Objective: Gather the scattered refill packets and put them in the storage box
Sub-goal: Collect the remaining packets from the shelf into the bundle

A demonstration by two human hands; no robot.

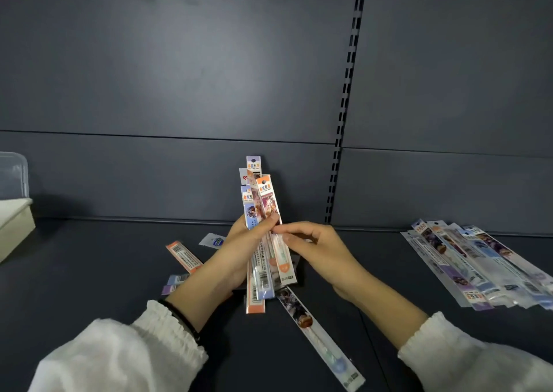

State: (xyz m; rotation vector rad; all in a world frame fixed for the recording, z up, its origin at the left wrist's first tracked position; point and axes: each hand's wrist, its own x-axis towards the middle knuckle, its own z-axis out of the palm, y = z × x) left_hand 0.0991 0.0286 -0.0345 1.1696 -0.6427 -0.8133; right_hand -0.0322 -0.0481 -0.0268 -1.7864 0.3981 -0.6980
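Refill packets (263, 209) stand upright and fanned at centre, gripped in the curled fingers of the left hand (236, 254), while the right hand (317, 248) pinches the frontmost one between thumb and forefinger. More lie flat on the dark shelf (89, 287): an overlapping spread of packets (478, 263) at 3 o'clock, well apart from the hands, one long packet (320, 341) at 6 o'clock below the bundle, and a few loose packets (182, 257) at 8 o'clock beside the left wrist. At 9 o'clock, cut by the frame edge, sits the white storage box (15, 227), a clear plastic piece (13, 173) rising behind it.
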